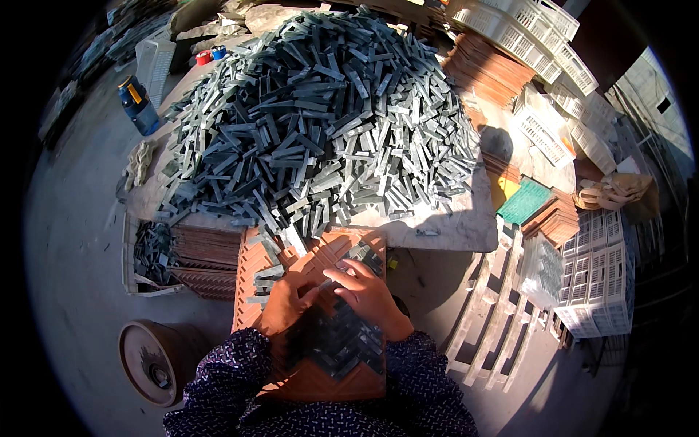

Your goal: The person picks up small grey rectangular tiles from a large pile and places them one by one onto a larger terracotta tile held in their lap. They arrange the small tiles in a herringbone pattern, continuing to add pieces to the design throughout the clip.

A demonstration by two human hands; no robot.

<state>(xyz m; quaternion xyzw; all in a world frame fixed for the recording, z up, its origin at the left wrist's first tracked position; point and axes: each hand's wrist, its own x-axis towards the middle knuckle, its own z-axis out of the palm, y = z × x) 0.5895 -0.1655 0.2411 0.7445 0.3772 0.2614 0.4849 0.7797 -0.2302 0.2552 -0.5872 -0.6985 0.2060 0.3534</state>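
An orange herringbone-patterned mould tray (308,382) lies in front of me, its lower right part filled with dark stone strips (346,342). Over its middle, my right hand (371,297) pinches what looks like a small grey stone strip (336,282) between thumb and fingers. My left hand (285,302) is beside it with fingers curled inward; whatever they hold is hidden. Several loose stone strips (268,275) rest on the tray's left side, near my left hand. A large heap of grey-green stone strips (313,109) spills from the table onto the tray's far edge.
The heap covers most of a pale table (459,229). A blue bottle (138,105) and gloves (138,164) are at its left. Below stand a crate of stone pieces (151,251) and a round drum (149,364). A wooden pallet (477,306) and white crates (601,280) occupy the right.
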